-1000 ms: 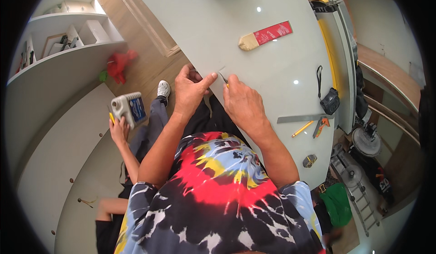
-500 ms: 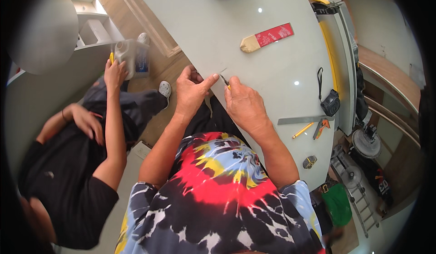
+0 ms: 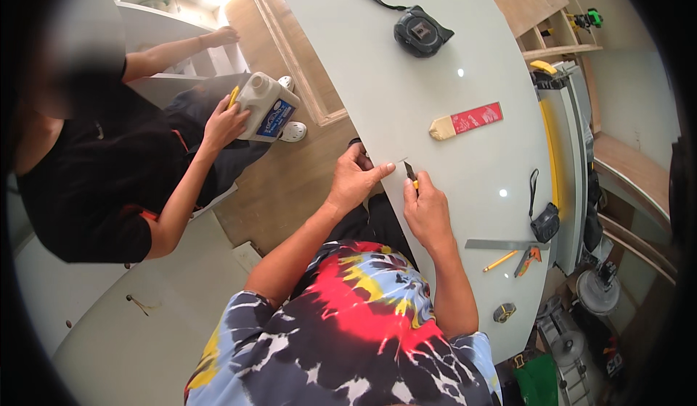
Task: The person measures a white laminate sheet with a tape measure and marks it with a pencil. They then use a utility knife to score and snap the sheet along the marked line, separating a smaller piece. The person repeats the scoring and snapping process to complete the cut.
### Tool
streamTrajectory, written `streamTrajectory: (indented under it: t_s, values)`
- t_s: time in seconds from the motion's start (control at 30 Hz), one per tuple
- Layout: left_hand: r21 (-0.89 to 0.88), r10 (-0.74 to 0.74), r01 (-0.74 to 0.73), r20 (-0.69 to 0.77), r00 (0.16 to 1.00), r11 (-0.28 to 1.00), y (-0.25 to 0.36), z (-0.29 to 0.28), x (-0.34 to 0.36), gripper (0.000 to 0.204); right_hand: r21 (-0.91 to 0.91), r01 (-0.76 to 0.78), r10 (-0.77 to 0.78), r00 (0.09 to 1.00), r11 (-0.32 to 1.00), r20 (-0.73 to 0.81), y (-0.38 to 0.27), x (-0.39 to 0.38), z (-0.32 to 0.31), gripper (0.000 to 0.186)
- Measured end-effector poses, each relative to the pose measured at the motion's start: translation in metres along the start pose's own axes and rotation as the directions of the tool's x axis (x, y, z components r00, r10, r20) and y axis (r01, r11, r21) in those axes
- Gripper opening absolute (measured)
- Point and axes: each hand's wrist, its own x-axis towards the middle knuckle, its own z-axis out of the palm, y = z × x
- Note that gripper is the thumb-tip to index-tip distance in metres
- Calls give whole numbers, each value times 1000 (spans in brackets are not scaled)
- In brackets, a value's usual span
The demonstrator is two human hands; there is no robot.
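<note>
My right hand (image 3: 428, 214) is closed round a yellow-and-black utility knife (image 3: 411, 174), its dark blade pointing up and away from me over the white tabletop (image 3: 406, 101). At the table's left edge, my left hand (image 3: 354, 181) is closed. Its thumb lies over the edge towards the blade, and its fingers curl at the side, partly hidden. A thin sliver or line (image 3: 403, 160) shows just past the thumb tip; what the fingers grip cannot be made out. The blade stands close to that thumb, apart from it.
Across the table lie a paintbrush in a red sleeve (image 3: 475, 119), a large black tape measure (image 3: 423, 32), a corded black device (image 3: 546, 222), a square (image 3: 504, 244), a pencil (image 3: 499, 261) and a small tape measure (image 3: 504, 312). At left, a co-worker (image 3: 102, 181) holds a jug (image 3: 270, 108).
The view has shifted, so the table sits lower and further right. My hands keep nearly the same pose at the edge. The co-worker's other arm now reaches out towards the shelves.
</note>
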Motion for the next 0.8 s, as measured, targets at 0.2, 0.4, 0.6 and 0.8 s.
streamTrajectory:
  t_s: [0.2,0.4,0.6,0.8]
  values:
    - [-27,-4,3,-49,999,1000,-11,6,-3,65,-21,71,-71,996,997,-52,1,-1,2,21]
    - [-65,103,-110,-103,989,992,-14,12,-6,66,38,75,-73,996,996,-57,7,-2,4,21]
    - [4,113,-114,-165,980,994,-11,15,-12,77,-14,107,-107,993,994,-54,23,2,11,24]
    - [107,119,-105,-132,984,989,-4,11,-16,77,-61,213,-219,970,975,-106,41,7,19,26]
